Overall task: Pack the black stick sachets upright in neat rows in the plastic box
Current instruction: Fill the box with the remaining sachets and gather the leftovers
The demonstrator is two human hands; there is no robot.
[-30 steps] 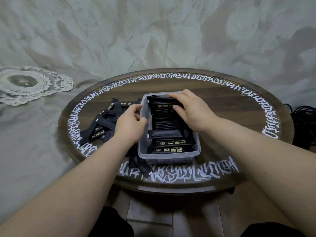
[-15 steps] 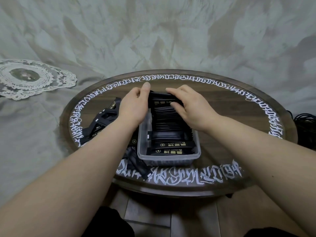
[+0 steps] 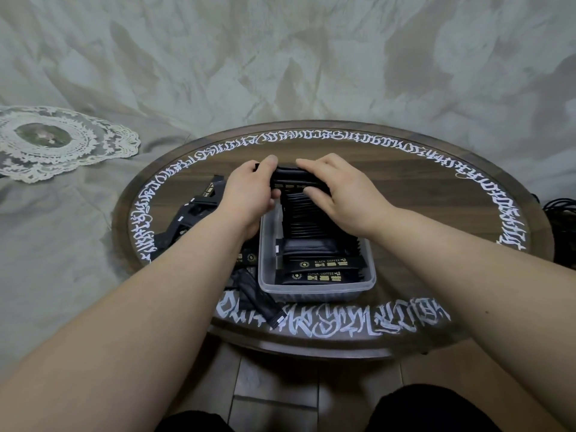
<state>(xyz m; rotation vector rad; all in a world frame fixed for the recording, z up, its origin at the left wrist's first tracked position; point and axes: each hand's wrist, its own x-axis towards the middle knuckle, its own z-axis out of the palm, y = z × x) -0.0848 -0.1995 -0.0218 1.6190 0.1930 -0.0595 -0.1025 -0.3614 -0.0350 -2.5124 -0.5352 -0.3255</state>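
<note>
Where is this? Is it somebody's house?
Probably a home, maybe a living room. A low round wooden table with white lettering stands on a tiled floor, beside grey draped fabric with a lace doily on it.

One plastic box (image 3: 314, 289), one round table (image 3: 436, 213), one lace doily (image 3: 56, 141), two hands; sachets too many to count.

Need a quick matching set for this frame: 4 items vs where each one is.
Items:
1. plastic box
2. loose sachets
3. lace doily
4. held sachet bundle

Places:
A. on the grey cloth, far left
B. between both hands, over the box's far end
C. table centre
D. on the table, left of the box

Pairs: 1-C, 2-D, 3-A, 4-B
</note>
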